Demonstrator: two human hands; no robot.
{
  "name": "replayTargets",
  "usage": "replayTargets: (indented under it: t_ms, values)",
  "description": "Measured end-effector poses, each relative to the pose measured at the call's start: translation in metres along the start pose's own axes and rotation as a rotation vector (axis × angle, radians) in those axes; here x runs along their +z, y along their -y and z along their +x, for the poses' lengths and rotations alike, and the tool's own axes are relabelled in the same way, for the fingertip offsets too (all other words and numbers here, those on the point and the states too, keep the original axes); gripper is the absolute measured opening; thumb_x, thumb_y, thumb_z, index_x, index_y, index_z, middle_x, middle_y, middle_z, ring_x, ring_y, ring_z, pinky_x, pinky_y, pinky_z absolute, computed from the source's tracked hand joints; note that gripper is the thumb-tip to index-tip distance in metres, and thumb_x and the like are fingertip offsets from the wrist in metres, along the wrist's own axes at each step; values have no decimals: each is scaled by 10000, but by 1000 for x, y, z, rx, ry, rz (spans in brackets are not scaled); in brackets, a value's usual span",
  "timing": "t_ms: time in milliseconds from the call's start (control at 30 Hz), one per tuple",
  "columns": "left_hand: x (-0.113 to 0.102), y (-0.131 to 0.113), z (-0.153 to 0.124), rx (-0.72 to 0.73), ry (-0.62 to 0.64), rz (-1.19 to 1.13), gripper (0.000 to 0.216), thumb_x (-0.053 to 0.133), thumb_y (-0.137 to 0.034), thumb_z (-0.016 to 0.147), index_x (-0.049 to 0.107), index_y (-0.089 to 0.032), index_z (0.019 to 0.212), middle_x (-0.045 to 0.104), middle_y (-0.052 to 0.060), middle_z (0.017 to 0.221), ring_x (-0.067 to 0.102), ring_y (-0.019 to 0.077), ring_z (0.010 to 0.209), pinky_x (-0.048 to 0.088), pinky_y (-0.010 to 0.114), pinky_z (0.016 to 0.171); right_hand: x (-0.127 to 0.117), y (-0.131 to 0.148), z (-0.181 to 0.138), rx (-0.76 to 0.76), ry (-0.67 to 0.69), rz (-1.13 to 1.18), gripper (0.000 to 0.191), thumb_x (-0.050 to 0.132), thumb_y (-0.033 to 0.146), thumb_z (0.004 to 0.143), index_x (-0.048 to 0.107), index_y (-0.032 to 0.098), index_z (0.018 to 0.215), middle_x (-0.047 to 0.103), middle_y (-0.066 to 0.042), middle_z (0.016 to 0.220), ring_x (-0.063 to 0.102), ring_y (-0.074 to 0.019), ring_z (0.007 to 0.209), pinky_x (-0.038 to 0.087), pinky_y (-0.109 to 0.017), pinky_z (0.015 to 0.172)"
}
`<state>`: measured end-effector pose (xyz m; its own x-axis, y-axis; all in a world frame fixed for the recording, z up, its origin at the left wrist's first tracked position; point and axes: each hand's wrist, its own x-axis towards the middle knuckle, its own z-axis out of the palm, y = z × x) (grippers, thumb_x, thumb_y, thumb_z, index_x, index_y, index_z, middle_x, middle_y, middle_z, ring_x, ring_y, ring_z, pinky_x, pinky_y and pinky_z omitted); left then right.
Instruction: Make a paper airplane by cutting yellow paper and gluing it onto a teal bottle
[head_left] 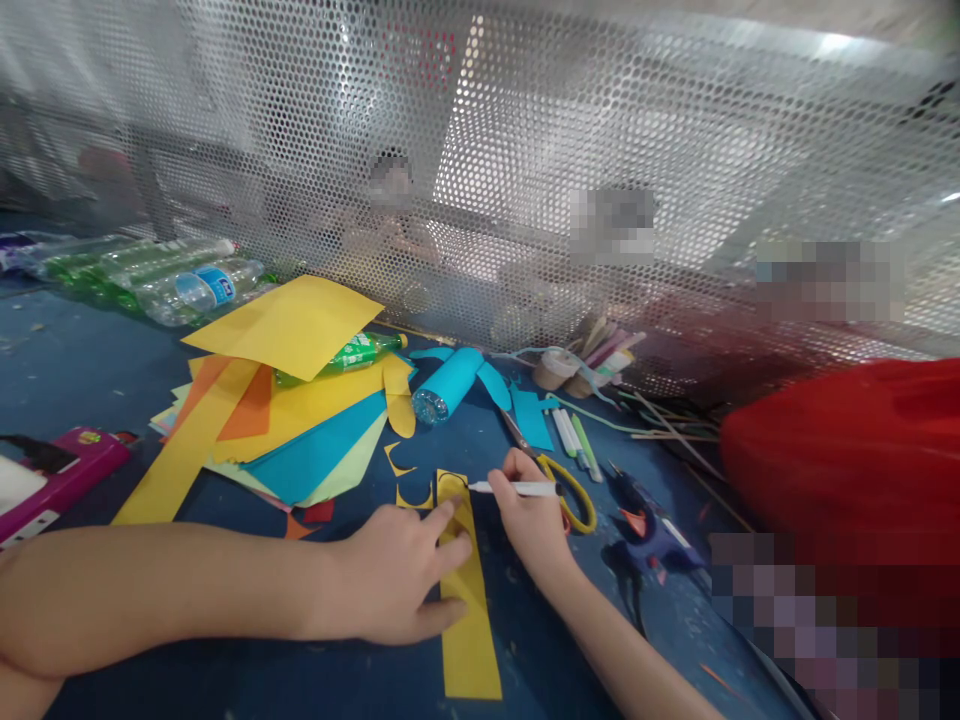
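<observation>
A yellow paper strip point(471, 650) lies lengthwise on the blue table before me, with a dark curved line near its far end. My left hand point(401, 575) rests on the strip, fingers spread and pressing it from the left. In my right hand point(531, 515) is a white marker point(536, 489), pinched between the fingers, its tip at the strip's upper right edge. Beside the right hand, partly behind it, lie scissors point(581, 500) with yellow handles. Small yellow paper scraps point(414, 497) sit just left of the strip's far end.
Stacked coloured paper point(315, 470) and a green bottle point(364, 352) lie left of centre. A blue-wrapped bottle point(448, 385) and several markers point(574, 440) are beyond my hands. A glue gun point(656, 530) lies right, near a person in red point(847, 450). Perforated metal mesh point(487, 120) stands behind.
</observation>
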<state>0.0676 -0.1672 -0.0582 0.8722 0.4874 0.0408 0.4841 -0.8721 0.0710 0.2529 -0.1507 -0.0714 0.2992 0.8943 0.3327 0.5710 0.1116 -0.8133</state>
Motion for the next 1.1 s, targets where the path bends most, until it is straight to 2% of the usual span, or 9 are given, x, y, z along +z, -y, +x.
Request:
replayTargets:
  t_ms: [233, 367, 467, 600, 1100]
  values:
    - [0, 0, 0, 1, 2, 10, 544, 388, -522, 868, 466, -156, 1263, 442, 223, 1365, 667, 291, 778, 527, 430, 606, -1, -2, 0, -12, 2, 26, 263, 476, 246, 673, 245, 249, 548, 233, 76, 518, 253, -119, 501, 216, -271, 480]
    - [1, 0, 1, -1, 9, 16, 554, 379, -530, 869, 451, -161, 1276, 430, 218, 1377, 667, 299, 794, 533, 434, 606, -2, -2, -2, 16, -31, 101, 286, 505, 284, 756, 292, 244, 569, 293, 74, 507, 303, -124, 504, 263, -267, 497]
    - [0, 0, 1, 7, 16, -2, 561, 380, -526, 870, 431, -159, 1291, 426, 216, 1375, 662, 292, 817, 534, 432, 630, -1, 0, -3, 52, 76, 193, 304, 542, 365, 801, 359, 239, 594, 369, 73, 485, 344, -121, 477, 291, -260, 488]
    - [-1, 1, 0, 8, 12, -10, 547, 386, -514, 871, 443, -148, 1273, 424, 216, 1371, 657, 290, 834, 534, 426, 643, 3, 1, -2, 65, 210, 214, 300, 581, 381, 786, 394, 231, 605, 417, 70, 479, 365, -113, 462, 302, -247, 478]
    - [1, 0, 0, 11, -8, 21, 554, 357, -530, 876, 446, -155, 1274, 458, 202, 1348, 657, 285, 788, 525, 409, 600, 6, -8, -1, 60, 262, 150, 302, 597, 376, 772, 396, 228, 602, 436, 67, 480, 377, -113, 467, 299, -240, 471]
